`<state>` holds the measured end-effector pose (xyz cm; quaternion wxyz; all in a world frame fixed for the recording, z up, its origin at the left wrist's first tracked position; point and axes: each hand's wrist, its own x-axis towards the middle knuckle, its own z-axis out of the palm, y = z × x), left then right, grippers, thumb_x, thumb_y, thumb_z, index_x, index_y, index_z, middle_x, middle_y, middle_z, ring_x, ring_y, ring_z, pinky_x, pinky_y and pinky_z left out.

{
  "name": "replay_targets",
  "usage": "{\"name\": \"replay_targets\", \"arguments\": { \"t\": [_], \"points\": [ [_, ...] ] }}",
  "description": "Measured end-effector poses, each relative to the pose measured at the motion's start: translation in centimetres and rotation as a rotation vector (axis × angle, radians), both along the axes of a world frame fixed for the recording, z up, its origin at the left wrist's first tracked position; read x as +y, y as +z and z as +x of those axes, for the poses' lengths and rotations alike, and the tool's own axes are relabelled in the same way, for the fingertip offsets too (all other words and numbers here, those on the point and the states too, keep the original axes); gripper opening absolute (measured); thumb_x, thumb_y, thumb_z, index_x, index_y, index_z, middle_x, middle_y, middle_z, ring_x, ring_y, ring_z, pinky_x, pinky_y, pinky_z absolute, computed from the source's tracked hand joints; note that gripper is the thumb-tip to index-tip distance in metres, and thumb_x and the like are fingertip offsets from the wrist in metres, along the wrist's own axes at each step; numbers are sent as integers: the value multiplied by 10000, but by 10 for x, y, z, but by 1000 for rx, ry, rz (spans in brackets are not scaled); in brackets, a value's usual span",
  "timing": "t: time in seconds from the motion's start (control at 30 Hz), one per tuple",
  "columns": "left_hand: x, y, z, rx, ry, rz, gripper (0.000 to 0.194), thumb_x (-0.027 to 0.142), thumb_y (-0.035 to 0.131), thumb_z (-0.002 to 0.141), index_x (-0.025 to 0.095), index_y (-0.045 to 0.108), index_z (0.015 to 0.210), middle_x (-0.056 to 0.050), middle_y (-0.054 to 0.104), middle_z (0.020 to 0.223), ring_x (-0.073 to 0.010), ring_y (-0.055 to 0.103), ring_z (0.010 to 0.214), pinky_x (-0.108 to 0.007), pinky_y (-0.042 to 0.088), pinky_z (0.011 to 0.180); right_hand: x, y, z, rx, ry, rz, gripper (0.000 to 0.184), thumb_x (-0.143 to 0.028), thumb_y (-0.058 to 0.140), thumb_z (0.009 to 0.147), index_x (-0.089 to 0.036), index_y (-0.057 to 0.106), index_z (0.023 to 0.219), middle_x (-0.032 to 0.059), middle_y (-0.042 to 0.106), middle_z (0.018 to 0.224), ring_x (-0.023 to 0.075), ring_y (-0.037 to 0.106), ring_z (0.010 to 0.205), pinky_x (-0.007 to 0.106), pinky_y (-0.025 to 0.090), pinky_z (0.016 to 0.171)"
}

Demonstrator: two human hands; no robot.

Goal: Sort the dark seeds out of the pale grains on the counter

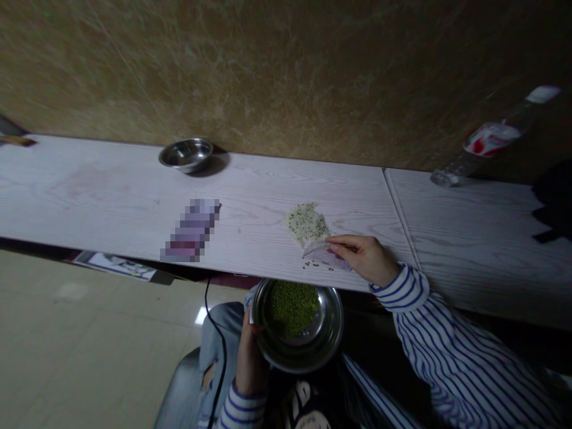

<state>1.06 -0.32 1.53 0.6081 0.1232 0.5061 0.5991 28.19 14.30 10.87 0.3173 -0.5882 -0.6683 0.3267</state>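
My left hand [251,354] grips the left rim of a metal bowl [331,325], held at my lap just below the table's front edge. Small green beans [292,310], which look like mung beans, cover much of its bottom. On the table, the fingers of my right hand [364,256] pinch a thin, crumpled purplish sheet [324,253]; its exact kind is unclear. Touching the sheet's far side is a pile of white grains mixed with green beans [307,221]. Several loose beans [313,264] are scattered near the table edge.
A smaller metal bowl [186,156] stands at the back by the marble-patterned wall [277,77]. Left of the pile lies a pixelated flat object [192,229]. A clear plastic bottle [491,140] stands at right, near a dark item [554,199]. A black cable [218,333] hangs over my leg.
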Motion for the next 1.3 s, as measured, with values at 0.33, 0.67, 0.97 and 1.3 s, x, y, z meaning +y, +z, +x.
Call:
{"name": "replay_targets", "arguments": {
  "t": [0.33, 0.67, 0.97, 1.3],
  "points": [
    [-2, -22, -15, 4, 16, -59, 477, 423, 901, 715, 253, 868, 1160, -95, 860, 1207, -420, 743, 1318, -562, 592, 1165, -4, -3, -12, 38, -47, 68, 274, -233, 780, 983, -223, 970, 1180, 121, 946, 1061, 302, 927, 965, 450, 758, 968],
    [6, 11, 6, 27, 66, -55, 417, 424, 838, 676, 287, 865, 1070, -69, 832, 1058, -415, 728, 1312, -551, 537, 1231, -3, -9, 17, 122, -154, 97, 280, -377, 834, 970, -215, 971, 1153, 128, 944, 1003, 307, 928, 907, 409, 773, 850],
    [3, 3, 2, 31, 66, -64, 490, 468, 852, 694, 247, 872, 1130, -117, 852, 1203, -453, 689, 1415, -570, 526, 1249, 2, -3, 10, 137, -88, 70, 248, -383, 849, 960, -234, 973, 1114, 117, 945, 1019, 312, 933, 941, 429, 774, 906],
    [4, 9, 5, 28, 46, -48, 478, 479, 854, 675, 261, 888, 1099, -116, 848, 1219, -456, 690, 1416, -582, 510, 1284, -5, 1, 23, 179, -125, 53, 307, -447, 868, 929, -204, 970, 1086, 144, 939, 979, 311, 922, 836, 400, 774, 760]
  ]
}}
